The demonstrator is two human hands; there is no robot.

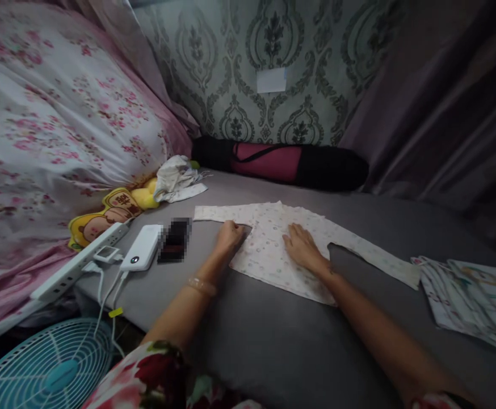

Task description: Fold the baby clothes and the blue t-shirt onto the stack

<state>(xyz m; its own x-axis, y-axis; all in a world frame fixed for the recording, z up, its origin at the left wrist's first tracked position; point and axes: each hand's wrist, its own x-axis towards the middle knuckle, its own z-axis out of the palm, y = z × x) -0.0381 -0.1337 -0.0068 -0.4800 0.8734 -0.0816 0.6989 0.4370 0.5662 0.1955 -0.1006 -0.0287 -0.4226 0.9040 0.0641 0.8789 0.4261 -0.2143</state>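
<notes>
Basically, the shirt (pixel 273 255) lies beneath the hands (pixel 302 245) (sleeves spread outward).

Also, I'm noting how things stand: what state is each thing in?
Small shirt, spread flat, sleeves out
Left hand, curled at shirt's edge
Right hand, open, on shirt
Folded clothes, stacked
Pale cloth, crumpled
Power bank, cable plugged in
Power strip, plugs inserted
Long bag, lying down
Fan, running or not, unclear

The right hand (pixel 304 247) lies flat on a spread patterned shirt (pixel 269 250), the left hand (pixel 230 236) curled at its 9 o'clock edge; around it, a long bag (pixel 273 163) at 12, folded cloths (pixel 473 301) past 3, a blue fan (pixel 61 372) at 8
</notes>
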